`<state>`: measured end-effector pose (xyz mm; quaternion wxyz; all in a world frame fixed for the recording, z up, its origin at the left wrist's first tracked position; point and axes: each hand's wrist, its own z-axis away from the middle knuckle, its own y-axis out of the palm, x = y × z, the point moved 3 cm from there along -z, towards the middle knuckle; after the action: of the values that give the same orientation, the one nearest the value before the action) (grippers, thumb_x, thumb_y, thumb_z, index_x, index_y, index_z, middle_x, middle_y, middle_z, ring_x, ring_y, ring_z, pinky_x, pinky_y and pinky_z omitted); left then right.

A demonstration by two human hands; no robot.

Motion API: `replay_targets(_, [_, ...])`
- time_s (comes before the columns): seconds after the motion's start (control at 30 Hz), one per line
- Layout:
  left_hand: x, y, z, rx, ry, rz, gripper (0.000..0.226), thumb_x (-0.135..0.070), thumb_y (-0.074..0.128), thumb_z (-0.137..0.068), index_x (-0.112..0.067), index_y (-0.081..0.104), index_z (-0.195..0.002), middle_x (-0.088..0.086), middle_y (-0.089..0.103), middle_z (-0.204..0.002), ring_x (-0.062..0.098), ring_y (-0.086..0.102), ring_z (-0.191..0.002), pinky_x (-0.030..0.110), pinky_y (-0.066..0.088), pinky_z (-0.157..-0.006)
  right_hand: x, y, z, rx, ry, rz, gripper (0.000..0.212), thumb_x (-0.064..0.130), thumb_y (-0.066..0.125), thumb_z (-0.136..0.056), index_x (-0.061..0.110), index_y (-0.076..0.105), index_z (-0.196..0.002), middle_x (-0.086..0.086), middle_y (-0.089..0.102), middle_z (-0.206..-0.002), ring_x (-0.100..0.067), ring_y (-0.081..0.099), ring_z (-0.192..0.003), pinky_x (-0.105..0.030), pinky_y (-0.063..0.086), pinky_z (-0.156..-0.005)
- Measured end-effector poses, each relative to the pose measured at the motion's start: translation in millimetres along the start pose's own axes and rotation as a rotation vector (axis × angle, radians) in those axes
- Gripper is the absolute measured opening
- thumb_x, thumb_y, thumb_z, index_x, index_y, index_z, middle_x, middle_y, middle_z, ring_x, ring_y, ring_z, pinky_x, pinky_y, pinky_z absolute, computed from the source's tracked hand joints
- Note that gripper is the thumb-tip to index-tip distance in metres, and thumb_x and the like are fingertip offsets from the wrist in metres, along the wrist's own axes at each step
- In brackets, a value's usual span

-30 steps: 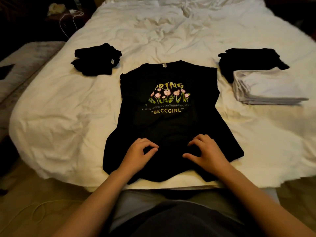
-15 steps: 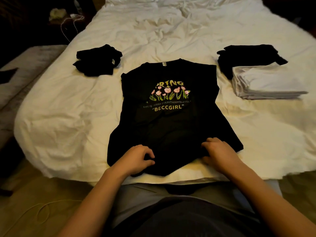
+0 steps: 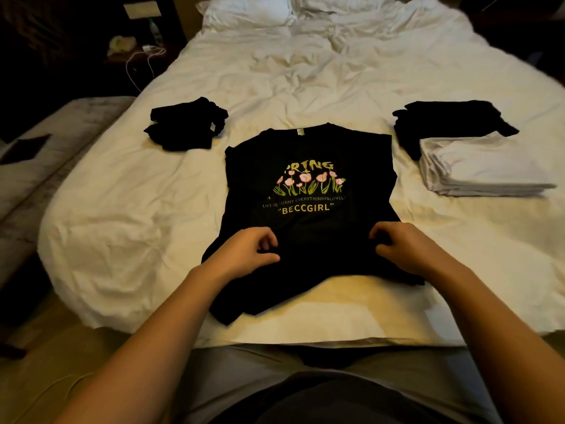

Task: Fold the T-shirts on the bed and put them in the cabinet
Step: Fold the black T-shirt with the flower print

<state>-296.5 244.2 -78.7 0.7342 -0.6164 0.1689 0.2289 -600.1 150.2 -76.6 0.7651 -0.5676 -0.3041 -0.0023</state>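
Note:
A black T-shirt [image 3: 308, 191] with a flower print and yellow lettering lies face up on the white bed [image 3: 305, 81], its sleeves folded in. My left hand [image 3: 244, 255] pinches the shirt's lower part on the left, and my right hand [image 3: 406, 249] pinches it on the right. The hem is lifted off the bed's near edge and bunched under both hands. A crumpled black garment [image 3: 188, 123] lies to the left. At the right, a folded black shirt [image 3: 446, 120] sits behind a stack of folded white shirts [image 3: 480, 166].
Pillows [image 3: 247, 10] lie at the head of the bed. A dark nightstand [image 3: 137, 53] with a white cable stands at the far left. A grey bench [image 3: 39, 166] runs along the bed's left side. The cabinet is not in view.
Both hands have gripped the shirt's lower part and drawn it up away from the bed's near edge, toward the print. The camera has tilted up, showing the pillows.

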Motion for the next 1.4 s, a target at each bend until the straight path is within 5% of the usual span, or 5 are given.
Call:
replay_targets(0.23, [-16, 58, 33, 0.068, -0.085, -0.344, 0.087, -0.067, 0.068, -0.072, -0.029, 0.037, -0.143, -0.004, 0.046, -0.135, 0.020, 0.041, -0.129, 0.038, 0.032, -0.107, 11, 30, 1, -0.050, -0.030, -0.056, 0.028, 0.010, 0.050, -0.098, 0.016, 0.062, -0.122, -0.008, 0.066, -0.102, -0.022, 0.060, -0.079, -0.038, 0.048, -0.071])
replay_targets(0.47, [-7, 45, 38, -0.176, -0.190, -0.218, 0.029, -0.025, 0.061, -0.090, -0.020, 0.068, -0.118, 0.002, 0.069, -0.109, 0.023, 0.063, -0.105, 0.032, 0.048, -0.083, 5, 31, 2, -0.072, -0.002, -0.201, 0.022, 0.015, 0.046, -0.099, 0.010, 0.067, -0.094, -0.006, 0.064, -0.081, -0.024, 0.059, -0.072, -0.041, 0.048, -0.070])
replay_targets(0.73, [8, -23, -2, 0.300, -0.362, 0.368, 0.026, -0.017, 0.067, -0.085, -0.019, 0.069, -0.111, -0.001, 0.067, -0.104, 0.018, 0.061, -0.106, 0.025, 0.043, -0.092, -6, 2, -7, 0.105, 0.070, -0.397, 0.040, 0.020, 0.055, -0.099, -0.011, 0.054, -0.073, -0.011, 0.035, -0.061, -0.017, 0.028, -0.051, -0.023, 0.024, -0.045])
replay_targets(1.1, [11, -6, -45, 0.172, -0.420, -0.449, 0.065, -0.067, 0.056, -0.088, -0.014, 0.058, -0.126, 0.007, 0.062, -0.124, 0.030, 0.059, -0.115, 0.036, 0.047, -0.091, -16, 15, -40, -0.010, 0.039, -0.166, 0.013, 0.037, 0.067, -0.092, 0.024, 0.066, -0.094, -0.001, 0.067, -0.094, -0.011, 0.060, -0.080, -0.025, 0.044, -0.065])
replay_targets(1.4, [38, -30, -50, 0.322, -0.328, -0.298, 0.017, -0.023, 0.068, -0.089, -0.012, 0.068, -0.102, 0.005, 0.064, -0.100, 0.024, 0.060, -0.091, 0.029, 0.042, -0.075, -21, 7, -52, -0.005, 0.021, -0.071, 0.022, 0.024, 0.069, -0.092, 0.012, 0.069, -0.111, -0.006, 0.068, -0.103, -0.018, 0.061, -0.086, -0.029, 0.047, -0.072])
